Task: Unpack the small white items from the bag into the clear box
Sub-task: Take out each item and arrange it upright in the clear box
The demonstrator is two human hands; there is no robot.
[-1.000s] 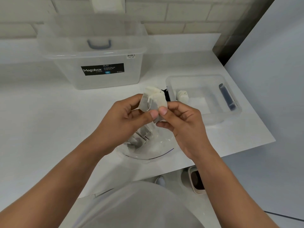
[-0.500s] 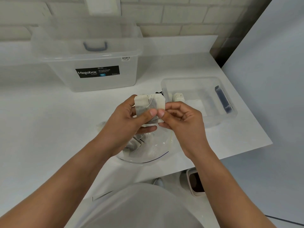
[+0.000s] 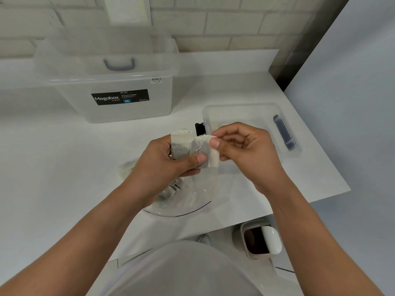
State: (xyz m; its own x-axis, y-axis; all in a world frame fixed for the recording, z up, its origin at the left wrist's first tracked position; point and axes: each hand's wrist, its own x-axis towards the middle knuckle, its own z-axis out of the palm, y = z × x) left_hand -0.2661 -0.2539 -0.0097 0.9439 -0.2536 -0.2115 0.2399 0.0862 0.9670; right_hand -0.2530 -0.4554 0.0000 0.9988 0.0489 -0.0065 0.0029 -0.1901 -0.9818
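My left hand (image 3: 164,165) and my right hand (image 3: 245,150) both pinch small white tea bags (image 3: 192,148) above the table, just left of the small clear box (image 3: 252,112). The left thumb presses one bag; the right thumb and fingers grip the overlapping bag by its upper right corner, and a thin string shows between them. Below my hands lies the clear plastic bag (image 3: 192,197) with more white bags inside, partly hidden by my left wrist. The small clear box has dark clips at its left and right ends; my right hand hides most of its inside.
A large clear Megabox tub (image 3: 111,82) stands at the back left on the white table (image 3: 53,157). The table's edge runs close on the right and front. A small bin (image 3: 258,240) sits on the floor below the front edge. A brick wall is behind.
The two bags, held together as one stack before, have slid apart. My right hand has moved right with its bag toward the small box. The camera has tilted slightly.
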